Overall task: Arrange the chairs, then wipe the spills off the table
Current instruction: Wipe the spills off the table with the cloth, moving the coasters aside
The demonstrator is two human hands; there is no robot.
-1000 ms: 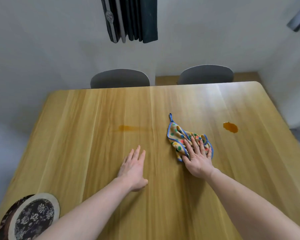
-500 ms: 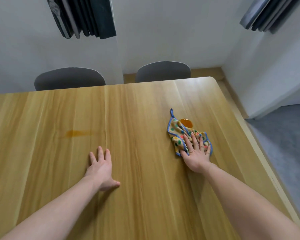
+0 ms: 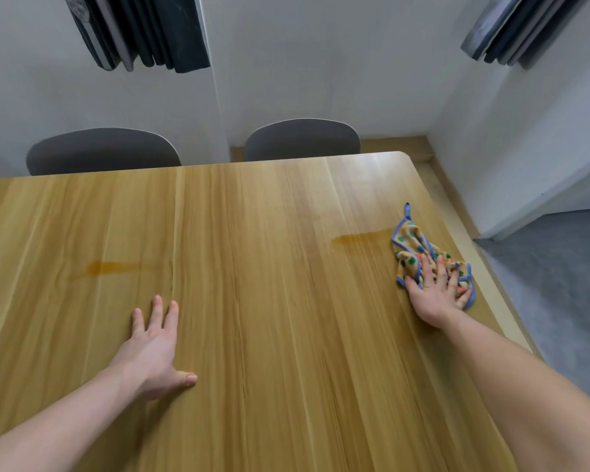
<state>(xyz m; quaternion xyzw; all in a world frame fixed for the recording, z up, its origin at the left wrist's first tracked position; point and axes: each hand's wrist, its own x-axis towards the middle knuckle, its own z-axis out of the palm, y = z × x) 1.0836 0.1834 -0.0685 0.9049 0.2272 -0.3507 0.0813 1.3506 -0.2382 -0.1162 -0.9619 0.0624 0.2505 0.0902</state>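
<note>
My right hand (image 3: 435, 294) presses flat on a spotted cloth with blue trim (image 3: 414, 245) near the right edge of the wooden table (image 3: 269, 318). An orange smear (image 3: 361, 238) trails left from the cloth. A second orange smear (image 3: 111, 267) lies at the left, beyond my left hand (image 3: 154, 349), which rests flat and bare on the tabletop with its fingers spread. Two grey chairs (image 3: 103, 151) (image 3: 302, 139) stand pushed in at the table's far side.
White walls close in behind the chairs and on the right. Dark panels (image 3: 140, 28) (image 3: 521, 25) hang at the top. Grey floor (image 3: 566, 284) lies past the table's right edge.
My right hand has slid the cloth to the right across the orange puddle, leaving a streak. The view has swung right, and the patterned round object at the lower left is out of view.
</note>
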